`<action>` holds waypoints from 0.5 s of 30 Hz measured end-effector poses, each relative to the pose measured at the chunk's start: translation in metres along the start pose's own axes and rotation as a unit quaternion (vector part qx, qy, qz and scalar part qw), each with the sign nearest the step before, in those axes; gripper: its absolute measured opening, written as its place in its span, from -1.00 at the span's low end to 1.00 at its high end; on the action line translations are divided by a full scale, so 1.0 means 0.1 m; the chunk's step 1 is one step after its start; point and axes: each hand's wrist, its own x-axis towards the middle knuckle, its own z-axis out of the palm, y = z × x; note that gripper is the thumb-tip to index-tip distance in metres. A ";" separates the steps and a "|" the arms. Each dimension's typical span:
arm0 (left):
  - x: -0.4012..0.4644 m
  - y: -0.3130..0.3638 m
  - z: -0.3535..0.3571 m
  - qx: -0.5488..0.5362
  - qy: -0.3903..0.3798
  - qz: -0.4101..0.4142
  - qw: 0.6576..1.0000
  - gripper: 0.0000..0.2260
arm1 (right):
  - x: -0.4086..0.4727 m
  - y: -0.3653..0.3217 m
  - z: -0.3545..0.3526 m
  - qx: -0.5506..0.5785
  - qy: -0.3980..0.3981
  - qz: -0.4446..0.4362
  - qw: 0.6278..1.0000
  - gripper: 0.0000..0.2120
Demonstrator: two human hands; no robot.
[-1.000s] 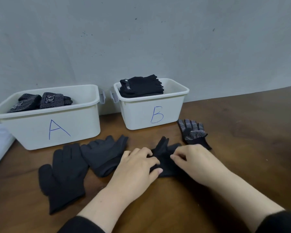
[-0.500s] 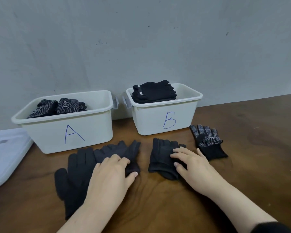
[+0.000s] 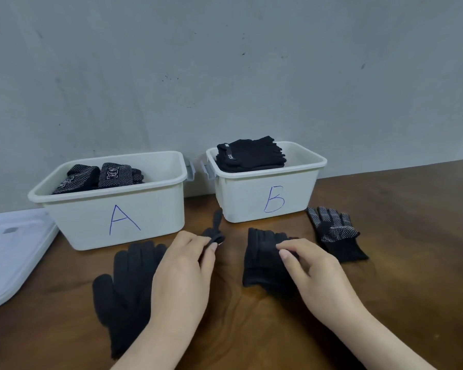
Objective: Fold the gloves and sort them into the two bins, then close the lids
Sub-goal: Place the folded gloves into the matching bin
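Two white bins stand at the wall: bin A [image 3: 145, 222] holds dotted folded gloves [image 3: 112, 176], bin B [image 3: 292, 201] holds a stack of plain black gloves [image 3: 249, 156]. My left hand [image 3: 182, 276] pinches a plain black glove [image 3: 215, 233] and lifts its fingers off the table in front of bin A. A flat black glove [image 3: 123, 284] lies left of that hand. My right hand [image 3: 313, 273] rests with curled fingers on a folded black glove [image 3: 262, 260]. A dotted glove [image 3: 334, 233] lies flat to the right.
White lids [image 3: 11, 252] lie stacked at the left table edge. The wooden table [image 3: 398, 276] stretches on to the right of the dotted glove. A grey wall stands right behind the bins.
My left hand left the folded glove, moved left onto the neighbouring glove and now pinches it, raising its fingers. My right hand stayed on the folded glove and curled its fingers.
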 end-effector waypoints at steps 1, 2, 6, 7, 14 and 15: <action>0.01 0.08 -0.01 -0.021 0.011 -0.001 1.000 -0.78 | -0.01 -0.12 -0.02 0.042 -0.003 0.026 0.999 -0.83; 0.03 0.17 -0.01 -0.045 0.022 0.003 0.999 -0.78 | 0.00 -0.25 -0.03 0.086 -0.013 0.049 0.995 -0.83; 0.12 0.55 0.00 -0.189 -0.020 0.020 0.982 -0.80 | 0.04 -0.65 0.02 0.342 -0.098 0.162 0.921 -0.81; 0.13 0.63 0.00 -0.225 -0.065 0.025 0.972 -0.77 | 0.05 -0.71 0.02 0.377 -0.093 0.177 0.904 -0.80; 0.00 0.32 0.02 -0.200 -0.189 0.044 0.960 -0.71 | 0.35 -0.54 -0.28 0.237 -0.017 0.205 0.950 -0.82; -0.02 0.23 0.03 -0.149 -0.218 0.073 0.962 -0.72 | 0.41 -0.50 -0.35 0.205 -0.027 0.183 0.961 -0.82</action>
